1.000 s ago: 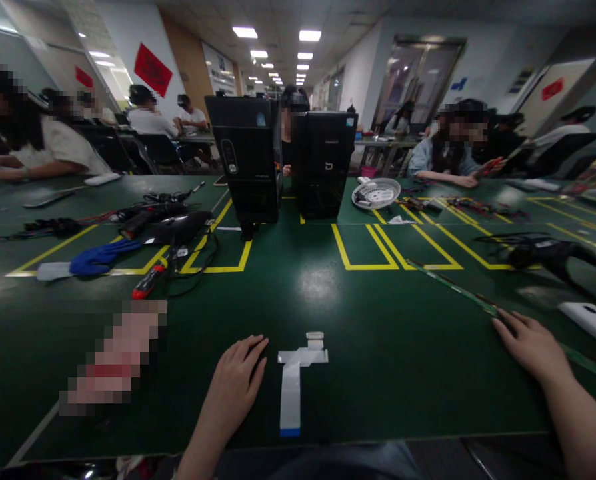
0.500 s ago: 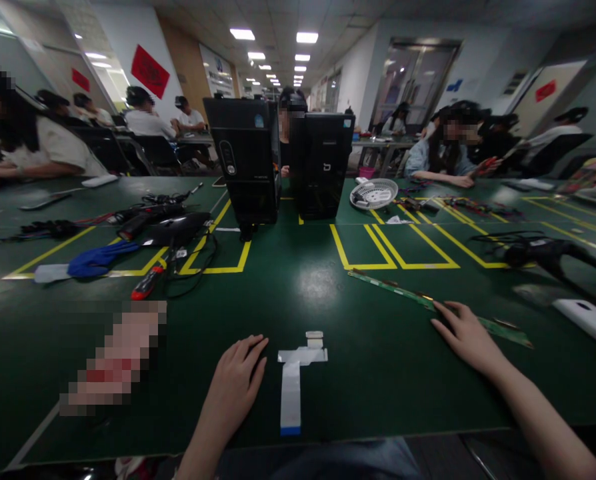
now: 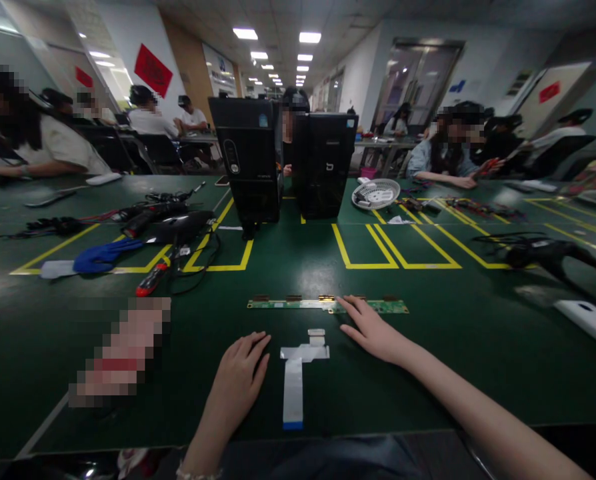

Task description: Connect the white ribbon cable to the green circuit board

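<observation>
My left hand (image 3: 241, 377) lies flat and open on the green table (image 3: 428, 373), just left of a white T-shaped flat ribbon cable (image 3: 294, 380) with a blue tip at its near end. My right hand (image 3: 373, 330) rests palm down with fingers stretched out, its fingertips touching a long narrow green circuit board strip (image 3: 298, 304). The strip lies crosswise just beyond the ribbon cable.
Two black computer towers (image 3: 283, 160) stand at the table's middle back. A red-handled screwdriver (image 3: 152, 280), blue glove (image 3: 103, 255) and black cables lie at the left. A white fan grille (image 3: 377, 193) sits behind; a white device (image 3: 588, 320) is at the right. Several people sit around.
My right hand has slid the green strip from the far right to the middle, where it now lies crosswise beyond the ribbon cable. My left hand has stayed in place.
</observation>
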